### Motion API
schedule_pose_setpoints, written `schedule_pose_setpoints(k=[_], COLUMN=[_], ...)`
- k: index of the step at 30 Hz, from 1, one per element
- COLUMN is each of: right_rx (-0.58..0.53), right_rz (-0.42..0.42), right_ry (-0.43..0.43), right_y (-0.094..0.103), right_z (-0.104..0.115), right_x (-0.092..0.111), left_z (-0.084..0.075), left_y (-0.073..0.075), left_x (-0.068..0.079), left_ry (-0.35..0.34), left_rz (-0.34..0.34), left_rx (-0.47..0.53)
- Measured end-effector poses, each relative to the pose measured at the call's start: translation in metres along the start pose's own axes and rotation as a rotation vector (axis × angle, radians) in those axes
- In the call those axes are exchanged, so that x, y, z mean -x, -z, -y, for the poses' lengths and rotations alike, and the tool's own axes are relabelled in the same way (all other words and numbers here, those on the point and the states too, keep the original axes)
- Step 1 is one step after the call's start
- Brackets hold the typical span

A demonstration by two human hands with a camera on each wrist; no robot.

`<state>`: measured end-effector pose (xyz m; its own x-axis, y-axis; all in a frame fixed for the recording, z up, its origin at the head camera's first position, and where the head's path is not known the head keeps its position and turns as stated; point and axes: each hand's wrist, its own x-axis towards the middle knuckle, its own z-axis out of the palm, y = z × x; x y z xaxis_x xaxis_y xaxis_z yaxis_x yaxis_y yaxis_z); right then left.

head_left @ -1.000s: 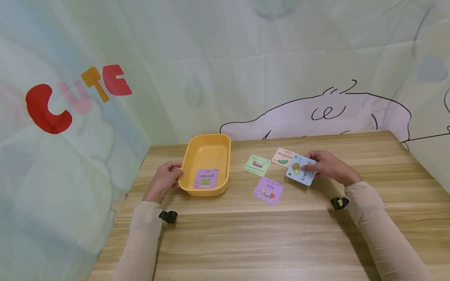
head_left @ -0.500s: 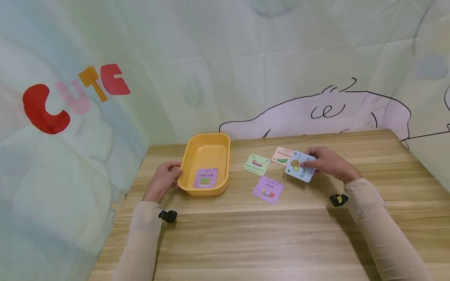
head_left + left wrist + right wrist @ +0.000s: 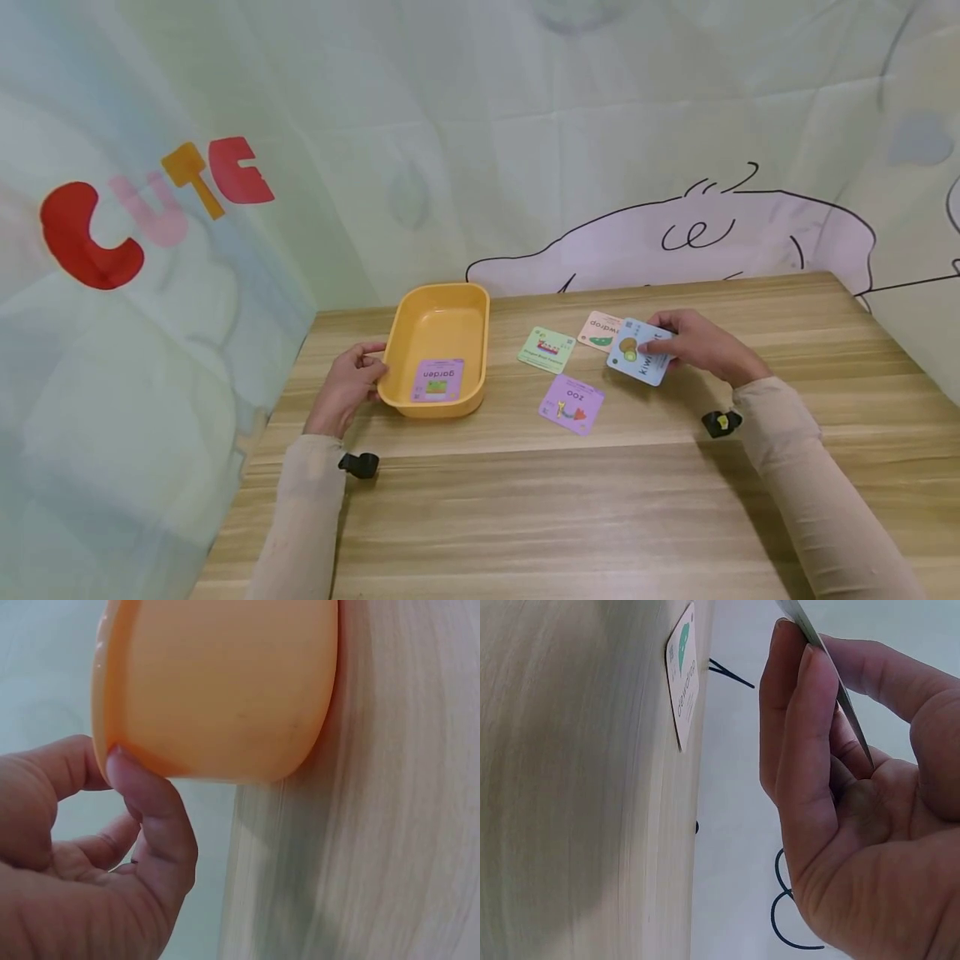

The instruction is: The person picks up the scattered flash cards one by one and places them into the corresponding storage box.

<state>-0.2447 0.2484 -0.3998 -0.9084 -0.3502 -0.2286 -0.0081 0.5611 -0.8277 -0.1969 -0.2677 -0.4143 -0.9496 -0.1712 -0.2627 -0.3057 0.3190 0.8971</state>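
My left hand (image 3: 348, 382) pinches the near left rim of a yellow plastic tray (image 3: 482, 350) between thumb and fingers; the left wrist view has the tray's rounded end (image 3: 225, 690) in that grip. A purple "garden" card (image 3: 437, 381) lies inside the tray. On the right, my right hand (image 3: 701, 343) holds a blue kiwi fruit card (image 3: 637, 357) above the table, thumb on its face and fingers behind. In the right wrist view the card (image 3: 847, 705) shows edge-on. The kiwi card partly covers a pink "dewdrop" card (image 3: 597, 330) in the head view.
Between tray and right hand lie a green Dragon Boat Festival card (image 3: 547, 350) and a purple "zoo" card (image 3: 572, 405). The wooden table (image 3: 525, 517) ends at a printed curtain (image 3: 420, 125) behind and to the left.
Both hands keep their grips on the tray and the kiwi card. The head view has shifted very slightly; little else differs.
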Motion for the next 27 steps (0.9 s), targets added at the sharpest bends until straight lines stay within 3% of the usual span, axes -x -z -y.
schedule_pose_setpoints(k=[27], right_rx=[0.001], right_rz=[0.006], right_ry=[-0.002], right_y=[0.0020], right_z=[0.0031], right_x=[-0.0001], left_z=[0.0010], left_y=[0.0007], left_x=[-0.0003], left_ry=[-0.012], left_rz=[0.009], left_rx=[0.004])
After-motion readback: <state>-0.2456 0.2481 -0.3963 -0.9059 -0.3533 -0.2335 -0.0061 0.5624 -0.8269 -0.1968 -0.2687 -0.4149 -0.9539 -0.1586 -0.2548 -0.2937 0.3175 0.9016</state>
